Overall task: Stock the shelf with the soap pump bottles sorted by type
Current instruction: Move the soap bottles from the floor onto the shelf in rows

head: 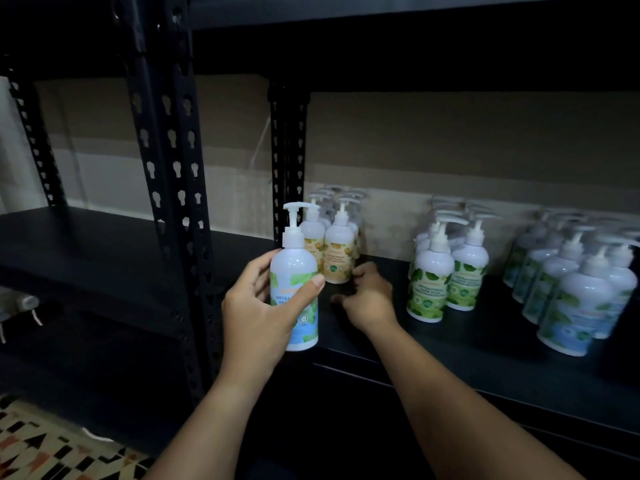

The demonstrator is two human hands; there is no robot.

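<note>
Fingers of our left hand (pixel 256 306) curl round a blue-and-green labelled pump bottle (pixel 294 289) held upright off the shelf (pixel 485 355), while our right hand (pixel 369 296), fingers loosely bent and holding nothing, rests at five o'clock from the yellow-labelled bottles (pixel 337 249), green-labelled bottles (pixel 446 268) farther toward three o'clock.

A white pump bottle with a blue and green label (pixel 295 282) is held upright in the left hand (pixel 258 308), in front of the black shelf (pixel 485 355). The right hand (pixel 369 296) is placed on the shelf, just beside the yellow-label bottles (pixel 337 249) at the far left. Green-label bottles (pixel 446 271) are seen in the middle, and blue-label bottles (pixel 571 289) at the right.
</note>
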